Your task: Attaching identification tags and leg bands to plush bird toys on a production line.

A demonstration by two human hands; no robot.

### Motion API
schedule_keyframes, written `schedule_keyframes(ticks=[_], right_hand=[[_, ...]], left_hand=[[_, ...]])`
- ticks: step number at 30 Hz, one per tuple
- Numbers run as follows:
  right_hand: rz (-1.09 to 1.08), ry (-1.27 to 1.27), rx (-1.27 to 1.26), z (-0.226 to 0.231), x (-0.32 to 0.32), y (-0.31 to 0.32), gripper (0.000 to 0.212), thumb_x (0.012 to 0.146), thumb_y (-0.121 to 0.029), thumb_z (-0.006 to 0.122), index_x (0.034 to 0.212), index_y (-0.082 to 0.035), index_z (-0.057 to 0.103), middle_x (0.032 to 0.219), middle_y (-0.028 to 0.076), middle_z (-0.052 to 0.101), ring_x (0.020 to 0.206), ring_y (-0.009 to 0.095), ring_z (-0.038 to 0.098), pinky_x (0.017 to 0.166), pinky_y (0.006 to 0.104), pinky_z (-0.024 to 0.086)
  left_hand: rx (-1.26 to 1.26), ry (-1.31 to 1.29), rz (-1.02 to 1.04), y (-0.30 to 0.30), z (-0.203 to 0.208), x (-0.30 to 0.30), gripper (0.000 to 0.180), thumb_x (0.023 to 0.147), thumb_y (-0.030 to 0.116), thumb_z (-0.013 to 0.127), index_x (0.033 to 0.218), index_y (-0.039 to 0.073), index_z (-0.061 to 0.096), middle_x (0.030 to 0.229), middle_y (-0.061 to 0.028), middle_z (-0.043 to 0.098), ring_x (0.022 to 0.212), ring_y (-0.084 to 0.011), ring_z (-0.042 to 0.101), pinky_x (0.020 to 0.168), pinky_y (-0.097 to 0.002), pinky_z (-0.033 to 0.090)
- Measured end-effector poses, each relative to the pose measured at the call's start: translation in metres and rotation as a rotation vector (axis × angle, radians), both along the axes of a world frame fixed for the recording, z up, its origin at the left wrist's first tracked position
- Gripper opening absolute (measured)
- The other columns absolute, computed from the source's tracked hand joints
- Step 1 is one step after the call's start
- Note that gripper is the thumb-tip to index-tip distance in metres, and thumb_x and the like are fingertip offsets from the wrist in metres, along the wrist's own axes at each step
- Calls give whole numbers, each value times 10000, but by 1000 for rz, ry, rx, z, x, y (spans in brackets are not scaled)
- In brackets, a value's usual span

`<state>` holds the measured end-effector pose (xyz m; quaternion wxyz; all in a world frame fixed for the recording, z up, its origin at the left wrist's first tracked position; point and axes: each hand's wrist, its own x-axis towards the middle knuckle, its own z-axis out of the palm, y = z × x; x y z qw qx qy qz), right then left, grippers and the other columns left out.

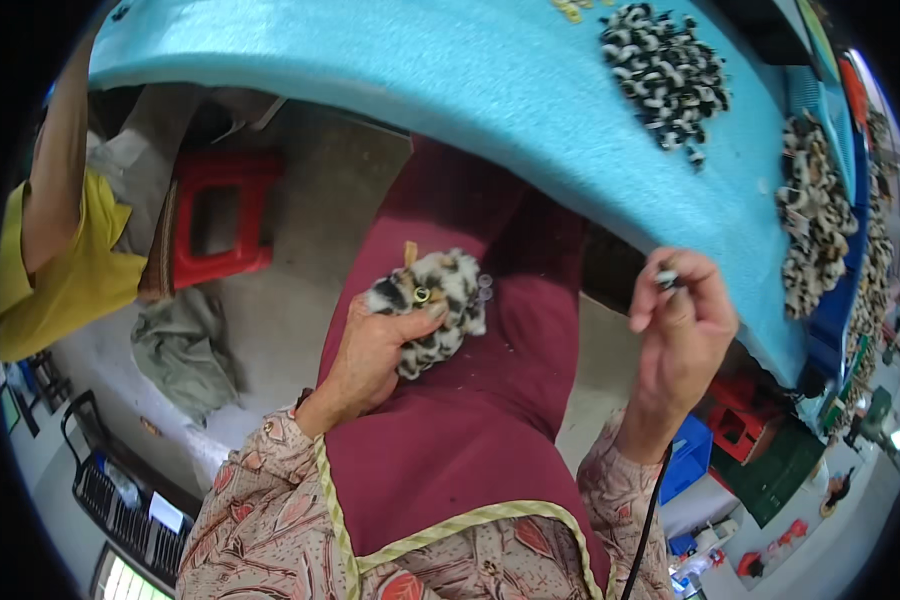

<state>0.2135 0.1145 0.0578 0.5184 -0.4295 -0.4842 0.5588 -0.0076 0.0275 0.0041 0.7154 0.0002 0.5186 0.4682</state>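
My left hand [365, 350] is closed round a spotted plush toy [440, 345] above my lap, with the thumb pressed on its fur. The toy is white, black and tan, with a round yellow eye [421, 295] and a small yellow tab at its top. Clear round bits [485, 288] show along its right side. Out to the right, by the table edge, my right hand [685, 330] is raised, pinching a small dark-and-pale piece [667, 278] between thumb and fingers. That piece is too small to name.
A light-blue covered table [450, 70] curves across in front. It bears a heap of small black-and-white fuzzy pieces [665, 80] and, farther right, a pile of spotted plush pieces [815, 220]. At left are a red stool [225, 215], a grey cloth [185, 350] and a co-worker's yellow garment [70, 270].
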Motion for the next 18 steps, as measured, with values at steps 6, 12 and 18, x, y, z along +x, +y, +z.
schedule_keyframes(ticks=[6,12,18], right_hand=[[152,209,-477,-40,-37,-60,145,832,83,572,976,79,583,884,165,641,707,170,647,589,262,558],[246,131,-587,-58,-53,-76,155,837,45,606,990,68,597,889,117,644,730,142,636,625,232,538],[252,14,-571,-60,-52,-72,150,813,15,658,961,28,640,846,36,632,734,64,580,661,187,482]], left_hand=[[14,81,20,-15,-5,2,217,803,-44,634,1017,-20,610,930,-59,662,832,-122,628,778,-261,513],[56,138,-47,-24,-15,3,195,787,-29,675,941,26,567,856,-9,625,814,-80,585,753,-244,494],[123,200,-99,-21,-11,7,178,798,-1,675,937,31,569,833,4,615,798,-62,569,734,-227,491]])
